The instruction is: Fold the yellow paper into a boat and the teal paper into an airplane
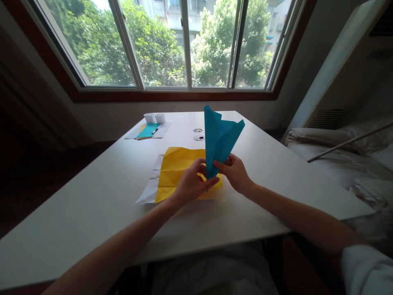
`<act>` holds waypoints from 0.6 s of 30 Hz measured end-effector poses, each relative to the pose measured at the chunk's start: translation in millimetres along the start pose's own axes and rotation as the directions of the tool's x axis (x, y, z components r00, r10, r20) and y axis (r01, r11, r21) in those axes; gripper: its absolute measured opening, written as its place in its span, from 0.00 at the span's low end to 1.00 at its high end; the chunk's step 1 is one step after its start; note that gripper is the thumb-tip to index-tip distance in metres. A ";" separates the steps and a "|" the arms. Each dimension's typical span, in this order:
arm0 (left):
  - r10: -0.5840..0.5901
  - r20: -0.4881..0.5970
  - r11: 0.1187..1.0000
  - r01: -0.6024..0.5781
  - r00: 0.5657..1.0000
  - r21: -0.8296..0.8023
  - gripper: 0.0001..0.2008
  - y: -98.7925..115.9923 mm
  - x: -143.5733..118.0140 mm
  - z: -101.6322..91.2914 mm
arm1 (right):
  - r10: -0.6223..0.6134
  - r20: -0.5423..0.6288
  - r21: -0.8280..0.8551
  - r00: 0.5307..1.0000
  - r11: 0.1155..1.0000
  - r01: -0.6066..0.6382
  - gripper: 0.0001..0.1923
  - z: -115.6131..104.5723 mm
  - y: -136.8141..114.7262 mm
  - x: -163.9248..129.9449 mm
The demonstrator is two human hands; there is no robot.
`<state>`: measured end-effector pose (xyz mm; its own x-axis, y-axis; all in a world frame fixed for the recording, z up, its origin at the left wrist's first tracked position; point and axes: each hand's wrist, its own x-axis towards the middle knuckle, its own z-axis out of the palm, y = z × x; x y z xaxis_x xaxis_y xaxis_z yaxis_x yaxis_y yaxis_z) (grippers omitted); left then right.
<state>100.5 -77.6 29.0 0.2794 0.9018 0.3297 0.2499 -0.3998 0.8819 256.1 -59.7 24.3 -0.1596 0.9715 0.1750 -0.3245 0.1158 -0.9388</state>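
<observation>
In the head view, the folds seemed to call for light, even pressure close to the creases, with the layers kept aligned. My right hand was pinched on the folded blue paper, thumb in front; my left hand laid its thumb across the lower point, fingers curled by the left fold, though I couldn't tell whether they gripped it. The paper stood above the creased yellow sheet, nearer the white table's near edge than its far one. Narrow below, it flared into uneven peaks.
</observation>
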 end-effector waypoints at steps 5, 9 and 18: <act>-0.097 -0.029 0.973 0.089 0.995 -0.213 0.11 -0.2 3.1 -1.2 | -0.024 -0.002 0.047 1.000 0.999 0.024 0.20 1.6 -1.0 -0.5; -0.210 0.034 0.838 0.198 0.977 -0.508 0.15 -5.1 7.1 -3.8 | 0.045 -0.045 0.082 0.998 0.996 -0.041 0.20 0.1 0.5 1.4; -0.027 -0.130 0.982 0.002 0.991 -0.189 0.11 -9.1 5.4 0.6 | 0.153 0.020 -0.019 0.988 0.988 -0.153 0.17 2.0 -5.1 -1.9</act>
<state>100.2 -69.2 22.6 0.1496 0.9258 0.3472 0.0706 -0.3602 0.9302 256.1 -62.5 29.4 -0.2261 0.9735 0.0352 -0.2787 -0.0300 -0.9599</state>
